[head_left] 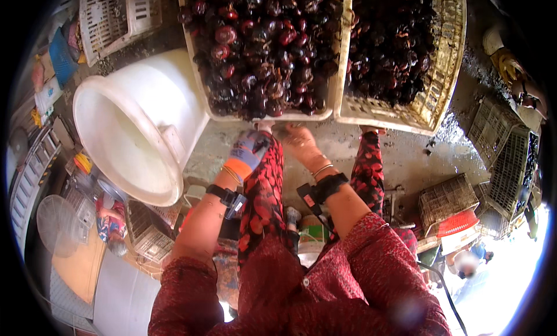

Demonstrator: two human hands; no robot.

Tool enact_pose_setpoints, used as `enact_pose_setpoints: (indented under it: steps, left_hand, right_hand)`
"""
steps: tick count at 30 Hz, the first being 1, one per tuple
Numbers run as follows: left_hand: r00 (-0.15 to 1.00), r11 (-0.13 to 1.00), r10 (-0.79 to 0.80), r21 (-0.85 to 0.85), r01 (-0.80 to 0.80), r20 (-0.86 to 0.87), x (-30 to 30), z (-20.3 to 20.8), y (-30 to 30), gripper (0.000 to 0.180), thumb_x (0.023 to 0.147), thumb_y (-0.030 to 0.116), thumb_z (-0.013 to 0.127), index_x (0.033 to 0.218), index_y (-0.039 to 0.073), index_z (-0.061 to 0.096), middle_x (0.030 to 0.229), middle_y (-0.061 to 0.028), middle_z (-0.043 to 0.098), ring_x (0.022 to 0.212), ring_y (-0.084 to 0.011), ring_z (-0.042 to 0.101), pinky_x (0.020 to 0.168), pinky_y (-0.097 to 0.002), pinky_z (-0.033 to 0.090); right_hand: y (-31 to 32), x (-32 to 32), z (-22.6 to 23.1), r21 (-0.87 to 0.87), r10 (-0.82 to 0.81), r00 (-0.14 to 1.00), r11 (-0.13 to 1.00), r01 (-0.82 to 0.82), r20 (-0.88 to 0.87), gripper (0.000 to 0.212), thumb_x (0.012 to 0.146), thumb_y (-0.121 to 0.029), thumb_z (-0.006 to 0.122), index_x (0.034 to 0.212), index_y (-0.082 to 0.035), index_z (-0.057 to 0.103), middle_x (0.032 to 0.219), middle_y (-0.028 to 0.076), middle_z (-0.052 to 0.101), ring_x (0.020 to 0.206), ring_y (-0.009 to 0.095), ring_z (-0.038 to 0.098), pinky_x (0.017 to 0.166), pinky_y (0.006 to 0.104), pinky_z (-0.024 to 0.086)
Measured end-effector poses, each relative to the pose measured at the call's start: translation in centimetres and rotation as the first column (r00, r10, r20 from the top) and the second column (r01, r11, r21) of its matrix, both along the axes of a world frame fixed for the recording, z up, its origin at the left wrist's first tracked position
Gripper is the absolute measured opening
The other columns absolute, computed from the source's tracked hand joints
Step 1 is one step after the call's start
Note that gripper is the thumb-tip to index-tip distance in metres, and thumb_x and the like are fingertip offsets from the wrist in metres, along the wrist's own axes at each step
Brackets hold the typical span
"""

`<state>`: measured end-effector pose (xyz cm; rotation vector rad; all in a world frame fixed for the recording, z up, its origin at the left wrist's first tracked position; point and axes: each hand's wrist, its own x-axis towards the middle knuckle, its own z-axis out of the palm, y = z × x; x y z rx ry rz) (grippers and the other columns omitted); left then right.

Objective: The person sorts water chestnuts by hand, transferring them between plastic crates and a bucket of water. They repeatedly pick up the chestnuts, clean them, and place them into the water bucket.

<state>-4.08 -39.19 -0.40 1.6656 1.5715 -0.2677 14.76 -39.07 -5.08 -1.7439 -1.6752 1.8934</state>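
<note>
My left hand (250, 147), in a grey-blue glove with an orange cuff, is in front of the near edge of a pale plastic crate (204, 98). Its fingers look curled, and whatever they hold is hidden. Close to its right is my bare right hand (300, 143), its fingers smeared by motion, so their grip cannot be told. Dark red-brown, shiny round produce (267, 51) is heaped in that crate. More of it, darker, lies in a second, yellowish crate (438, 98) alongside.
A large white tub (127, 133) lies tipped at the left, its mouth toward me. Another crate (104, 22) stands at the far left. Stacked crates (502, 144) and a red basket (457, 222) are at the right. A person (110, 220) is at the left, beside a fan (58, 219).
</note>
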Motion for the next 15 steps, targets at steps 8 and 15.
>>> enact_pose_setpoints:
  steps: [8,15]
  left_hand:
    - [0.983,0.997,0.052,-0.051,-0.062,-0.175,-0.6,-4.7,5.6,0.047,0.077,0.018,0.058,0.119,0.000,0.047,0.116,-0.0248,0.050,0.109,-0.0424,0.046,0.096,-0.0454,0.037]
    - [0.966,0.992,-0.077,-0.121,0.048,-0.245,0.3,-2.3,4.3,0.048,0.079,0.025,0.057,0.121,0.005,0.049,0.115,-0.0211,0.052,0.108,-0.0371,0.049,0.094,-0.0436,0.038]
  right_hand:
    - [1.2,-4.2,-4.1,0.529,0.108,0.967,0.820,-0.219,0.233,0.013,0.074,-0.016,0.054,0.081,-0.008,0.063,0.084,0.010,0.063,0.087,0.028,0.059,0.074,0.0374,0.047]
    - [4.3,2.2,1.8,0.327,0.034,0.993,0.945,0.006,-0.114,0.019,0.082,-0.003,0.046,0.096,-0.006,0.058,0.071,0.000,0.052,0.069,0.014,0.055,0.062,0.0269,0.047]
